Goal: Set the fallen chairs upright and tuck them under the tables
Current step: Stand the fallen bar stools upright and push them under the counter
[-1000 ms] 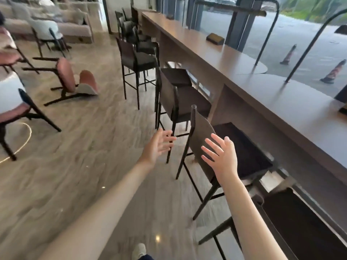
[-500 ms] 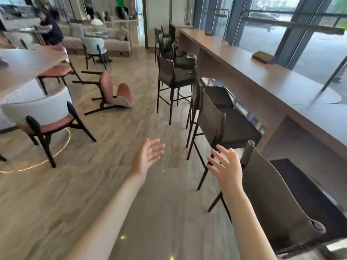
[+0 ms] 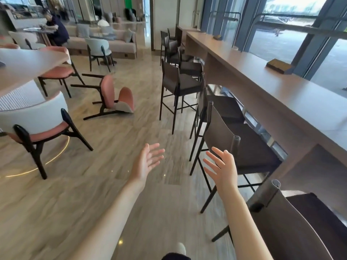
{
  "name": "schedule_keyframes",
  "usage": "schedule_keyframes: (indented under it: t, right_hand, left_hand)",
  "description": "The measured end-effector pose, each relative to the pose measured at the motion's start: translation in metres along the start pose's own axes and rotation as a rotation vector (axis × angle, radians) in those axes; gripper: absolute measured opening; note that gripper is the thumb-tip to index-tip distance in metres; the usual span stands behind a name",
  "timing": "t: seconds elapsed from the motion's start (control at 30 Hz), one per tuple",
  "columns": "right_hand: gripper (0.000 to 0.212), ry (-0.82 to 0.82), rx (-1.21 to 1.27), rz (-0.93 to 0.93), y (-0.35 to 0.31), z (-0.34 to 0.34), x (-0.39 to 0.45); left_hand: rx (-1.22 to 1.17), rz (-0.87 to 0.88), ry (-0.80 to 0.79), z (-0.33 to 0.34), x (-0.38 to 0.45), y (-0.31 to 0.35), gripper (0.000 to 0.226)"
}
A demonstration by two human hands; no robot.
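Since the earlier frame the view has swung toward the fallen chair [image 3: 112, 97], on its side on the floor beyond the desk [image 3: 32, 62] corner, untouched; left hand [image 3: 148, 162] and right hand [image 3: 223, 169] spread, holding nothing.

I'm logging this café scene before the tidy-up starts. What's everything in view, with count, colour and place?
fallen chair: one, pink with dark legs, on its side on the floor, left of centre.
upright pink chairs: two near the white table, white backs, dark legs.
white table: one, far left.
bar stools: at least six, dark brown, in a row along the counter.
counter: one, long, brown, by the windows on the right.
box: one, brown, on the counter.
pale chair: one, before the sofa.
sofa: one, beige, at the back.
seated person: one, dark top, back left.
left hand: open, empty, above the floor.
right hand: open, empty, near the closest stools.
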State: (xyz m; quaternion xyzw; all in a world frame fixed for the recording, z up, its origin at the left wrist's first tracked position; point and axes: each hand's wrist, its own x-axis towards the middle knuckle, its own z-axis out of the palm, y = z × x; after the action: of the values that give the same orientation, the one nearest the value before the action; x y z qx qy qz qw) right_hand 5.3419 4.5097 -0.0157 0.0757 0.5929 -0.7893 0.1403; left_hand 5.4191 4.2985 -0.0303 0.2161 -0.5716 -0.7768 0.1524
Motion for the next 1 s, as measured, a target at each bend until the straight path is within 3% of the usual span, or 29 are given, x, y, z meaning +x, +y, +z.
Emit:
schedule_keyframes:
  t: [0.47,0.8,1.0]
  right_hand:
    - [0.034,-0.105,-0.015,0.047,-0.071,0.105,0.262]
    - [0.038,-0.171,-0.068,0.153,-0.031,0.205,0.385]
    - [0.040,-0.147,-0.043,0.114,-0.025,0.307,0.470]
  left_hand:
    - [-0.036,0.049,0.116,0.052,0.251,0.063,0.047]
    - [-0.061,0.017,0.225,-0.017,0.384,0.058,0.047]
    - [-0.065,0.035,0.212,-0.077,0.503,0.092,0.046]
